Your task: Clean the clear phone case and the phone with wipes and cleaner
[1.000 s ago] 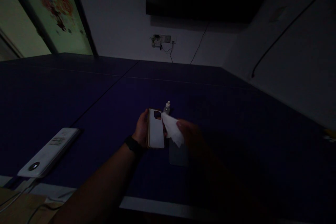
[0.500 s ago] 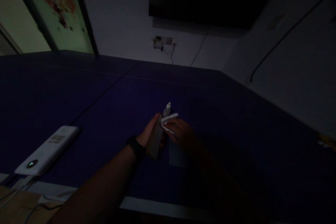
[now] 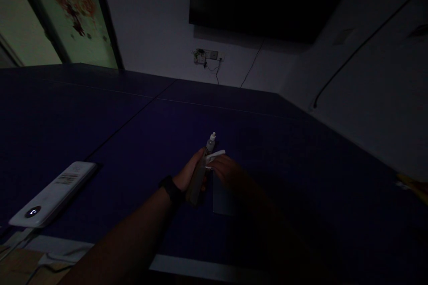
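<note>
My left hand (image 3: 187,174), with a dark band at its wrist, is wrapped around an oblong block (image 3: 196,186) with a greyish face and brownish edges. The dim light hides its exact kind. Between the fingers of my right hand (image 3: 228,170) is a folded white tissue (image 3: 216,156), pressed against the block's upper end. Just beyond both hands a small dropper bottle (image 3: 210,144) with a white cap stands upright on the table. A flat dark rectangular thing (image 3: 222,202) lies under my right hand, its upper part covered.
A white power bank (image 3: 60,191) with a lit round display lies on the dark blue table (image 3: 133,142) at left, cables (image 3: 20,240) at its near end. A wall with sockets (image 3: 207,55) and a large black screen (image 3: 267,0) rises behind.
The block has turned so that less of its face shows. The tissue and my right hand sit slightly lower in the picture. The view has shifted a little.
</note>
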Demonstrator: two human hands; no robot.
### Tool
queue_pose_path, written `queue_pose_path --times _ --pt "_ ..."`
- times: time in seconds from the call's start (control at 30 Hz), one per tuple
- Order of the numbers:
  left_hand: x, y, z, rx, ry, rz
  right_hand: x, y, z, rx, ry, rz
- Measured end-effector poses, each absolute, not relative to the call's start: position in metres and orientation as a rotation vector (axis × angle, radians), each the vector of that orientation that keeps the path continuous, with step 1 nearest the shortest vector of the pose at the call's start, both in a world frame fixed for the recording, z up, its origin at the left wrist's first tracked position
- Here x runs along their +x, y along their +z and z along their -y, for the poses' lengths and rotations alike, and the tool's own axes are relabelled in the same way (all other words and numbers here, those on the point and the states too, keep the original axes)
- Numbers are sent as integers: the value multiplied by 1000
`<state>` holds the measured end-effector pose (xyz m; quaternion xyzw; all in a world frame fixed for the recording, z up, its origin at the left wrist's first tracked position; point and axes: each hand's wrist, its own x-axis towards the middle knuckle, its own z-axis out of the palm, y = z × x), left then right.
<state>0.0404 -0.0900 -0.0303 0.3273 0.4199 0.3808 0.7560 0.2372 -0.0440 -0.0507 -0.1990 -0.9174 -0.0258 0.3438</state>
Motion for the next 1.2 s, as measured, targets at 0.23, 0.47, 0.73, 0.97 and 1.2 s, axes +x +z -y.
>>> queue_pose_path --times 0.23,0.47,0.73,0.97,1.2 --pt "40 -26 88 698 767 -1039 239 -46 45 -493 -48 2422" --pt "39 -21 87 651 728 -941 241 -49 46 -535 -40 2392" --pt "39 -23 87 658 701 -981 240 -54 47 -492 -31 2369" --pt "41 -20 88 691 690 -1030 240 -46 55 -453 -6 2418" --pt "34 -24 84 729 842 -817 240 -38 64 -437 -27 2490"
